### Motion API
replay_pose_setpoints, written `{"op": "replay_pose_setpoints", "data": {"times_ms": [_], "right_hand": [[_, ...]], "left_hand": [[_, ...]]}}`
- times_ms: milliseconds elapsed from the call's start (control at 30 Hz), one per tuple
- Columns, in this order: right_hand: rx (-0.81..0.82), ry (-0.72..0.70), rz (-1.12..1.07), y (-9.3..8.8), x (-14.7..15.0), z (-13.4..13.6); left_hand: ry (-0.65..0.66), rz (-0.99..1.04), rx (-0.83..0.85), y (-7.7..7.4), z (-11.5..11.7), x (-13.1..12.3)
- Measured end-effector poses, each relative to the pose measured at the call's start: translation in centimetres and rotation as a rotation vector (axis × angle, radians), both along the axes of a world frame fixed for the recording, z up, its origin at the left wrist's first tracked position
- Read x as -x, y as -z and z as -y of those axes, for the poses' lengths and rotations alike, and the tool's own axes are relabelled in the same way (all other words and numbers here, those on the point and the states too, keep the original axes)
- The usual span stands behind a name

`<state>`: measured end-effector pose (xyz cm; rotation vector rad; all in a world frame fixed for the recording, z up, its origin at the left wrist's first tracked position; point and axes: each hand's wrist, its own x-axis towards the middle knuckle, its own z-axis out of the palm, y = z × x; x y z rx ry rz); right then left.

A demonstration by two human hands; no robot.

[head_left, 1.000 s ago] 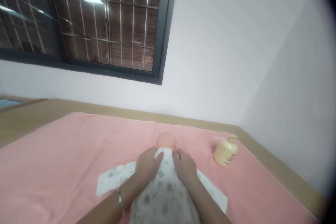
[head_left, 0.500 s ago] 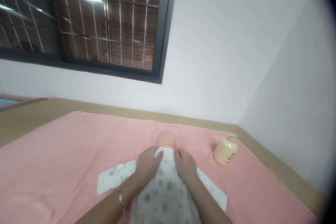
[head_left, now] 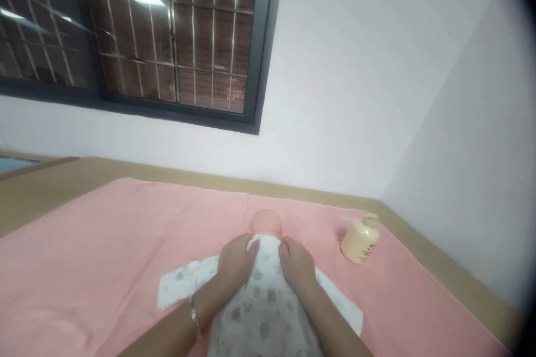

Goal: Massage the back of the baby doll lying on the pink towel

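Doll (head_left: 266, 224), its bald head showing beyond the neckline of a white patterned garment (head_left: 263, 304), is at the lower centre of the frame; I cannot tell which way it faces. I have it grasped from both sides near the shoulders: left grip (head_left: 237, 262) and right grip (head_left: 298, 265) curl around the clothed body, thumbs on the cloth, most fingers out of my sight. From here I judge that even pressure on both sides serves this hold best, with thumbs laid flat so the fabric does not ride up at the neck, and wrists level so the head does not tip. The garment's sleeves spread flat to either side, on a pink blanket (head_left: 125, 251) covering most of the wooden surface (head_left: 176, 174). A cream pump bottle (head_left: 359, 242) is at the right, well apart from my grip. A barred window (head_left: 171, 39) fills the upper left.
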<state>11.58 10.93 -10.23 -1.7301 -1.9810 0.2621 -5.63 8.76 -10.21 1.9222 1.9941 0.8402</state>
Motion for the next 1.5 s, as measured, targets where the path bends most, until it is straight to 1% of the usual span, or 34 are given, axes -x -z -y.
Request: {"op": "replay_pose_setpoints", "data": {"times_ms": [167,300,433,533,633,733,800,867,933,1033,1133,1233,1333,1500], "right_hand": [[0.041,-0.043,0.196,-1.7,0.4,1.2],[-0.035,-0.146,0.352,-2.9,1.2,3.5],[-0.078,-0.204,0.458,-3.3,1.9,5.2],[-0.058,-0.212,0.406,-3.5,1.7,5.1],[-0.017,-0.169,0.257,-3.2,1.1,4.2],[0.056,-0.120,0.146,-2.7,0.4,2.9],[0.088,-0.130,0.117,-2.4,0.1,2.2],[0.092,-0.149,0.104,-2.3,-0.1,2.0],[0.082,-0.166,0.102,-2.6,-0.2,2.3],[0.075,-0.215,0.129,-3.6,-0.2,3.6],[0.080,-0.265,0.217,-4.9,-0.2,5.1],[0.067,-0.300,0.319,-5.5,0.0,6.0],[0.056,-0.274,0.305,-5.4,0.2,5.9],[0.021,-0.252,0.229,-4.1,0.1,4.7]], "left_hand": [[0.025,0.014,-0.036,-0.1,0.3,0.2],[0.032,0.052,-0.039,0.0,0.4,0.3],[0.033,0.028,-0.040,0.1,0.4,0.3],[0.062,-0.017,-0.051,-0.2,0.7,0.0],[0.095,-0.109,-0.101,-0.6,1.7,-0.5],[0.123,-0.267,-0.151,-1.1,2.9,-1.4],[0.143,-0.380,-0.161,-1.2,3.7,-1.9],[0.147,-0.450,-0.162,-1.3,4.2,-2.3],[0.149,-0.450,-0.168,-1.4,4.3,-2.2],[0.166,-0.357,-0.159,-1.7,3.8,-1.5],[0.206,-0.230,-0.113,-1.8,2.9,-0.5],[0.221,-0.181,-0.087,-1.8,2.4,-0.1],[0.205,-0.237,-0.112,-1.7,2.8,-0.6],[0.135,-0.495,-0.118,-1.7,4.3,-2.2]]}}
